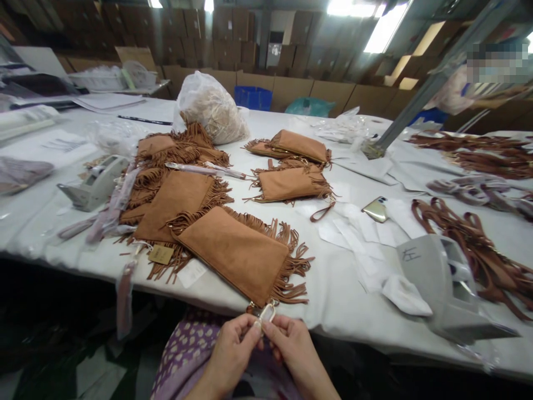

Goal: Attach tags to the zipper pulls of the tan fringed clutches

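Evidently, the fine work is down at the near edge of the white-covered table [333,286], right where my feed from the head camera is busiest. Taking the hands as the centre of my clock, I have the brown fringed pouch [237,250] at eleven o'clock, lying flat, with its nearest corner pointing down at the fingers. The left hand [233,345] and the right hand [293,341] meet thumb to thumb, both pinching a small pale loop [268,314] just below that corner. The fingertips cover so much of it that I cannot fairly tell whether it is linked to the pouch.

For handling this well, I would have one hand steady the loop while the other does the turning, with light fingertip pressure so nothing pulls on the corner. I'd also favour working this close to the pouch, since a tug could drag it off the edge, and I'd mind the fringe at one o'clock. The gold tag [161,254] at ten o'clock looks safe from snagging, as do the phone [377,209] near half past one and the tape dispenser [431,278] towards three.
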The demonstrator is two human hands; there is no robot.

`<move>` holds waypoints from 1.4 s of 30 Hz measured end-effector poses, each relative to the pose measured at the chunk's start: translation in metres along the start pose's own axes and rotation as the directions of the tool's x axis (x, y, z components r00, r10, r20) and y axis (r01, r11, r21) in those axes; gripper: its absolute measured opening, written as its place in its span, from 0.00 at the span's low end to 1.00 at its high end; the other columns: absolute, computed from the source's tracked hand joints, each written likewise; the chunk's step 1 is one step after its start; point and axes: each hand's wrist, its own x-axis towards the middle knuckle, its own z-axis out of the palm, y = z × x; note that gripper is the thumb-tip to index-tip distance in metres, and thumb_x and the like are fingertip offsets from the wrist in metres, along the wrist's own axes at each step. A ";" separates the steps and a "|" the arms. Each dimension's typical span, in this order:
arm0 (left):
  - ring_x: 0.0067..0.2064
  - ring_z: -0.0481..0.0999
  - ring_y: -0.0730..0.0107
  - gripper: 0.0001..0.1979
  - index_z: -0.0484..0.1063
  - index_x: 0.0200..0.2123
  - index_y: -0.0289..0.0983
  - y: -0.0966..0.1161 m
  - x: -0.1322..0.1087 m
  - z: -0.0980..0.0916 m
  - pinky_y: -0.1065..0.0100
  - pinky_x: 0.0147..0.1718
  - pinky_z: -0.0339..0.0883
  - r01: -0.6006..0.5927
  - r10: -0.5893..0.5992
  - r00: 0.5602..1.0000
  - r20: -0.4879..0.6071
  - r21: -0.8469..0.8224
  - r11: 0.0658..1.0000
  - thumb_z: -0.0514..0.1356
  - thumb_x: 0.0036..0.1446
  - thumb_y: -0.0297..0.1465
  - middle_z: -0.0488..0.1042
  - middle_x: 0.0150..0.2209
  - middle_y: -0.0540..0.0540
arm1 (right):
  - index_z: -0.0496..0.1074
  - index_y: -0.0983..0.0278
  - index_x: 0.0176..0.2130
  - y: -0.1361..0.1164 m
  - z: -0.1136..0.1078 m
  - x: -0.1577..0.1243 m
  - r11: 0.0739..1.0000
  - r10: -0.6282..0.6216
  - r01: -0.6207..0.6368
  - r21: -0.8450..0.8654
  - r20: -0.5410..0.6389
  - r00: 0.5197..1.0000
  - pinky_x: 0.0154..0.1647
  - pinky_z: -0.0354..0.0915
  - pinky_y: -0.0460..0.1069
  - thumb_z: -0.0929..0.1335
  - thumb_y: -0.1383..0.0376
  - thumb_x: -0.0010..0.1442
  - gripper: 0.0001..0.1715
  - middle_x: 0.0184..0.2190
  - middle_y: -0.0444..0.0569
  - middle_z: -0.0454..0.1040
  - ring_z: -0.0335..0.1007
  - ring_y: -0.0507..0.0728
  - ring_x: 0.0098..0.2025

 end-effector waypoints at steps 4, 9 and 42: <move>0.23 0.70 0.71 0.14 0.68 0.38 0.36 -0.002 -0.004 0.002 0.73 0.24 0.60 0.018 -0.010 0.988 -0.152 0.056 0.998 0.55 0.59 0.42 0.72 0.23 0.51 | 0.64 0.65 0.21 0.004 0.006 0.004 0.999 -0.035 0.035 0.008 -0.045 0.998 0.15 0.43 0.43 0.68 0.49 0.51 0.23 0.13 0.38 0.60 0.48 0.45 0.14; 0.37 0.76 0.64 0.14 0.73 0.43 0.39 0.005 -0.008 0.000 0.70 0.37 0.66 -0.105 0.154 0.966 -0.206 0.230 0.968 0.57 0.58 0.39 0.78 0.35 0.45 | 0.60 0.64 0.19 0.008 0.010 0.006 0.988 -0.126 0.114 -0.105 -0.116 0.985 0.17 0.44 0.44 0.67 0.51 0.53 0.23 0.13 0.38 0.56 0.48 0.46 0.16; 0.16 0.62 0.80 0.19 0.56 0.34 0.40 -0.013 -0.006 0.003 0.79 0.17 0.51 0.088 -0.104 0.994 -0.021 -0.385 0.919 0.58 0.56 0.47 0.68 0.19 0.56 | 0.59 0.57 0.55 -0.009 0.013 -0.014 0.637 0.049 -0.042 0.770 0.014 0.999 0.14 0.40 0.38 0.76 0.64 0.47 0.40 0.29 0.41 0.73 0.40 0.39 0.14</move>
